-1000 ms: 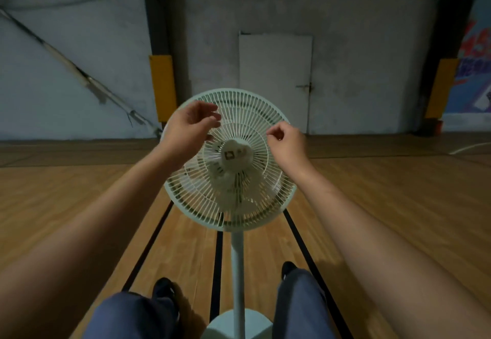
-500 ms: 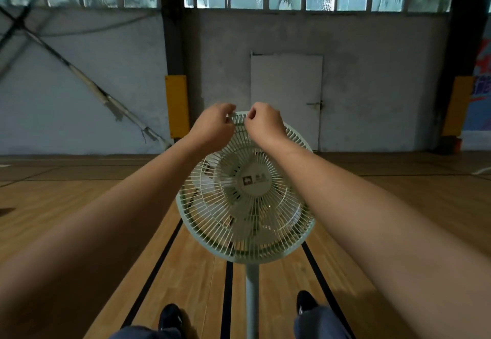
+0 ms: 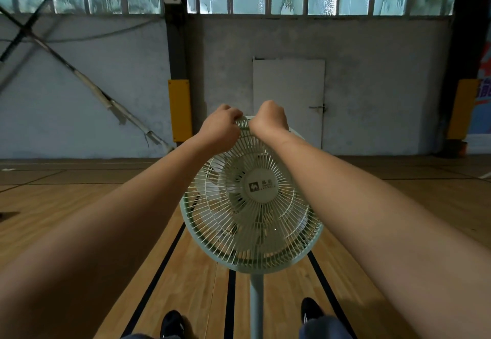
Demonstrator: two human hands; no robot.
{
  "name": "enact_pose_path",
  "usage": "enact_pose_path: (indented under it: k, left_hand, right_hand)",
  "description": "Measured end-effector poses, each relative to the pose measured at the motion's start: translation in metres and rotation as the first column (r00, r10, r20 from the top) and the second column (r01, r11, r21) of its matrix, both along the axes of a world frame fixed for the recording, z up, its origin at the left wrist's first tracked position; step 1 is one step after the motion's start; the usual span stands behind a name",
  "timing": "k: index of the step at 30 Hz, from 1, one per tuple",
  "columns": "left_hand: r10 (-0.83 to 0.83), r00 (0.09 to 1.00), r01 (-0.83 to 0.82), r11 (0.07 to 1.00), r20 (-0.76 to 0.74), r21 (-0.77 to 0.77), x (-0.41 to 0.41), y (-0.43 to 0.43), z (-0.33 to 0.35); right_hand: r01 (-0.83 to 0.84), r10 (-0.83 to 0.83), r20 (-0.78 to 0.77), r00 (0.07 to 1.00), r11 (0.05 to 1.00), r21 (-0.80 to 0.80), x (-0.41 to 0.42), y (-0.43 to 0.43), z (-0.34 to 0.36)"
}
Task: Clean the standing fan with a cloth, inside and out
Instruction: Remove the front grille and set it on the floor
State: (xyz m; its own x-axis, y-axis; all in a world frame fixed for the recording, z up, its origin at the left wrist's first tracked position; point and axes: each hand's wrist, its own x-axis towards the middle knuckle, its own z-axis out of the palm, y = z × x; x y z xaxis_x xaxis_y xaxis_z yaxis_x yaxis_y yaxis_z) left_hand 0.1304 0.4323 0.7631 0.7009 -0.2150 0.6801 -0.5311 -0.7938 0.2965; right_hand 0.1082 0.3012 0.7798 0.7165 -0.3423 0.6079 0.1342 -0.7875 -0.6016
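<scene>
With both arms stretched forward, I have my two hands at the top rim of the standing fan (image 3: 252,206).

Below and between my forearms the fan's pale green grille (image 3: 212,221) tilts up toward me, white blades behind it and a logo badge (image 3: 263,186) at its hub. My left hand (image 3: 220,132) curls its fingers over the rim's top edge, gripping it; my right hand (image 3: 269,119) is fisted just beside it, and I cannot tell its hold.

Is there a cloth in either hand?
No, the left hand and right hand grip only the pale green plastic fan grille at its top.
</scene>
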Motion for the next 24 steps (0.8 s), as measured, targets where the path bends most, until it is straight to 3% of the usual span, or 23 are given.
enact_pose_path:
  k: [10, 24]
  left_hand:
    - [0.022, 1.0, -0.023, 0.997, 0.021, 0.068, -0.004, -0.003, 0.007]
    - [-0.06, 0.997, 0.057, 0.996, -0.048, -0.071, -0.012, 0.002, 0.012]
  right_hand:
    - [-0.019, 0.019, 0.013, 1.0, 1.0, 0.009, 0.01, 0.001, -0.008]
    - [-0.076, 0.064, 0.145, 0.987, 0.994, 0.078, -0.008, -0.015, -0.01]
